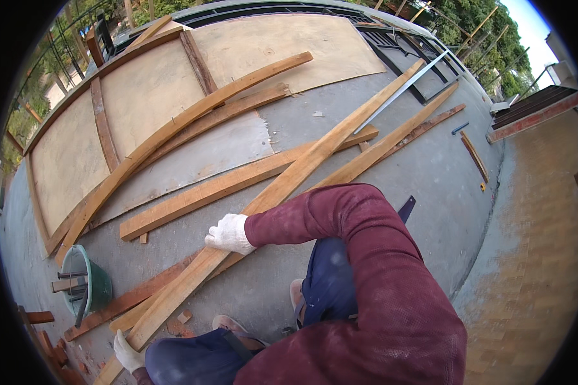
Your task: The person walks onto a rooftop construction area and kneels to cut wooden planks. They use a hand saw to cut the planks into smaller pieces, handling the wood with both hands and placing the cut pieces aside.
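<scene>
Where both gloved hands (230, 233) grip it, long plank (289, 179) slanting lower-left to upper-right.

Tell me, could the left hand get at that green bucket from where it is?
Probably yes. The left hand rests low on the long plank, and the green bucket stands just beyond it on the concrete, with only small wood scraps nearby and nothing blocking between.

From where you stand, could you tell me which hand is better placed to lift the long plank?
Probably the right hand: it already rests on the long plank near mid-length, while the left hand sits at its near end.
</scene>
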### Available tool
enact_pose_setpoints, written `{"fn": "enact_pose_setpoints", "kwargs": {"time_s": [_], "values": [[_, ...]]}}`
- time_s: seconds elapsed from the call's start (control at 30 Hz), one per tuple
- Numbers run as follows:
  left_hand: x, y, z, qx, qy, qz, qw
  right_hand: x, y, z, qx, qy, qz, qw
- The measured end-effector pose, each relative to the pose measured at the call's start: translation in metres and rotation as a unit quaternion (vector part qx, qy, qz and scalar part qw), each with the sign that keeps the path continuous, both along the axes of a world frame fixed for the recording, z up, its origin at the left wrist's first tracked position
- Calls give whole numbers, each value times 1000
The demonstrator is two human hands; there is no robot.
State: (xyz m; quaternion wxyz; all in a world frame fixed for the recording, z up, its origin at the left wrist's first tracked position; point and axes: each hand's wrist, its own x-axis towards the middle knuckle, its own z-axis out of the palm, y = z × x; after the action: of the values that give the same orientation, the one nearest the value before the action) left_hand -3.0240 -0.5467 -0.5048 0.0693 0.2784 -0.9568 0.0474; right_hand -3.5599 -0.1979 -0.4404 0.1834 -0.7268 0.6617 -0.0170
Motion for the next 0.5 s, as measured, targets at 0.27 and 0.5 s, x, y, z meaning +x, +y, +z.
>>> {"fn": "enact_pose_setpoints", "kwargs": {"time_s": [0.27, 0.5], "values": [[17, -47, 7, 3, -161, -36, 986, 4, 6, 32, 89, -48, -8, 995], [56, -26, -18, -40, -107, -104, 988, -98, 78, 44, 237, -3, -99, 966]]}}
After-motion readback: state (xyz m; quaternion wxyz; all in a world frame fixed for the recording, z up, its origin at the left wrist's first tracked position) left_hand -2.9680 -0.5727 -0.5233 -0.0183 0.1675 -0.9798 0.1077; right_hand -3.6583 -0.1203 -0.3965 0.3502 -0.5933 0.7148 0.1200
